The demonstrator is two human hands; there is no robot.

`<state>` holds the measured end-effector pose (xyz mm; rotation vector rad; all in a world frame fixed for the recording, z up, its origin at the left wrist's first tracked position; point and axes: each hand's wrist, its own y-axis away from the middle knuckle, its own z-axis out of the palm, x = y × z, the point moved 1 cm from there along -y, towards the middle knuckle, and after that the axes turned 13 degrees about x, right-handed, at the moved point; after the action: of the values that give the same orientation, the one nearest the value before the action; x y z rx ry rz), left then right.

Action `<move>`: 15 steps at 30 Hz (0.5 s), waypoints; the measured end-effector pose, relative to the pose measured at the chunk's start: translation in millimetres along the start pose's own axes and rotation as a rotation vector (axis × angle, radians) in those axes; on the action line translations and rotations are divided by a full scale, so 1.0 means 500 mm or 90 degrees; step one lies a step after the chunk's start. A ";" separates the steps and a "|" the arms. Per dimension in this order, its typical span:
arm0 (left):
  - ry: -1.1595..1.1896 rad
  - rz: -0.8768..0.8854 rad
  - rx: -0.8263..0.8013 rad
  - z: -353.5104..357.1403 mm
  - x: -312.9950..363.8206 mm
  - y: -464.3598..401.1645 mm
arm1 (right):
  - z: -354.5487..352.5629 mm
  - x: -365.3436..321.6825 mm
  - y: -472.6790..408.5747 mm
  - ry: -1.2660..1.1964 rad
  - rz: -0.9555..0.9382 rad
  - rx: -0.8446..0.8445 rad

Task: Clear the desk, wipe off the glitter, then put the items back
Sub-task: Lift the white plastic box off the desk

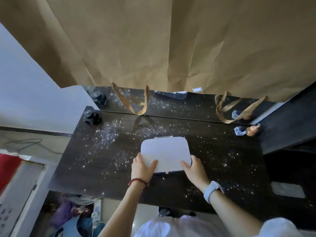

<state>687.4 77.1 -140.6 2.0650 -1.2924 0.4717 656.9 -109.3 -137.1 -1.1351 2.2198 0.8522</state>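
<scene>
Both hands, left hand [142, 165] and right hand [194, 167], pinch the white box [165, 153] by its near corners; lifted carelessly, it could tilt and drag glitter [106, 137] across the desk [222, 159].

Brown paper [153, 40] is hung above the far edge, with 2 paper handles [135, 101] dangling from it. A white wall [25, 82] is seen at the left, a red cloth [8, 170] below it, and purple fabric [63, 212] under the near edge.
</scene>
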 end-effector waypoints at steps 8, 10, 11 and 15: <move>0.043 0.080 0.027 0.019 0.053 0.002 | -0.025 0.024 0.007 -0.053 0.019 0.088; 0.063 0.121 0.007 0.030 0.087 0.012 | -0.059 0.040 0.016 -0.074 0.010 0.135; 0.071 0.138 -0.008 0.039 0.106 0.019 | -0.079 0.052 0.020 -0.082 -0.001 0.164; 0.057 0.243 -0.069 0.099 0.191 0.075 | -0.171 0.123 0.051 -0.118 0.022 0.264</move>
<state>694.9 -31.2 -106.5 1.6924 -1.6256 0.6381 590.7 -191.7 -112.6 -0.7895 2.1328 0.4554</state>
